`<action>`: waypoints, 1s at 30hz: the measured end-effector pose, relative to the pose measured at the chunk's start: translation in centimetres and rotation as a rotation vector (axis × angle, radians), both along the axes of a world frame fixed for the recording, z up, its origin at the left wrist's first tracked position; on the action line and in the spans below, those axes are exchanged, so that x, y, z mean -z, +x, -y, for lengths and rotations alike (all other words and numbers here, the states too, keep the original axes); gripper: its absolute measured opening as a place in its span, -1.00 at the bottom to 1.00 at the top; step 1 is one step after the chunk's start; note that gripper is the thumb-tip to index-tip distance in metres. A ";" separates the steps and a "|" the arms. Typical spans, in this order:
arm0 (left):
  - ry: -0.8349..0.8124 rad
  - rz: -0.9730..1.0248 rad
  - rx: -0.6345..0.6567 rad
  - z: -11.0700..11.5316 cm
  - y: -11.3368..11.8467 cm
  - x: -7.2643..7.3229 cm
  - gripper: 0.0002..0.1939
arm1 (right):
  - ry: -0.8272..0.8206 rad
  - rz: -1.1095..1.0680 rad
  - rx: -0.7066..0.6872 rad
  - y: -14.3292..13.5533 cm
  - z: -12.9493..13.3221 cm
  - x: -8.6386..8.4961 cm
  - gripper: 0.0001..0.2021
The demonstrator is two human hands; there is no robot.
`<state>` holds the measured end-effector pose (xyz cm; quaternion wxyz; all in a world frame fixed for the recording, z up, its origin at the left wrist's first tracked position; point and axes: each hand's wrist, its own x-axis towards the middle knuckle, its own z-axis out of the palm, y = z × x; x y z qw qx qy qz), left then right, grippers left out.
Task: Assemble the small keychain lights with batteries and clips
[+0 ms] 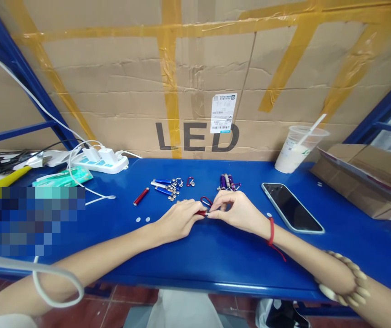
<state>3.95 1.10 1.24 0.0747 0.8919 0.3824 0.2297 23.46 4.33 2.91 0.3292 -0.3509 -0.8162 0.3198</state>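
Observation:
Near the middle of the blue table [195, 259], my left hand [180, 219] is closed round a red mini flashlight [201, 212]. Its silvery end is pinched between the thumb and forefinger of my right hand [238, 210]. A red carabiner [206, 200] shows just behind the fingertips. Another red tube [141, 196] lies farther left. Behind my left hand are blue tubes [164, 181], a silver tube [159, 185], a cluster of round metal button cells [172, 196] and a second red carabiner [190, 181]. Purple flashlights [222, 181] lie together behind my right hand.
A phone [292, 207], a plastic cup with a straw [296, 150] and an open cardboard box [362, 182] stand on the right. At left are a power strip [104, 162], white cables and a green packet [62, 177]. A large taped carton [120, 91] closes off the back.

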 end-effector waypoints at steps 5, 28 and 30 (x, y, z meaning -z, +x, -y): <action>0.054 0.026 0.011 -0.1 0.0 0.0 -0.81 | 0.021 0.018 0.006 0.2 -0.5 0.4 -0.77; 0.019 0.207 -0.101 -0.2 0.2 -0.4 -0.86 | 0.094 -0.031 0.002 0.3 -0.9 0.1 -0.74; 0.020 0.214 -0.100 -0.2 0.2 -0.4 -0.86 | 0.096 -0.043 -0.005 0.3 -1.0 0.2 -0.73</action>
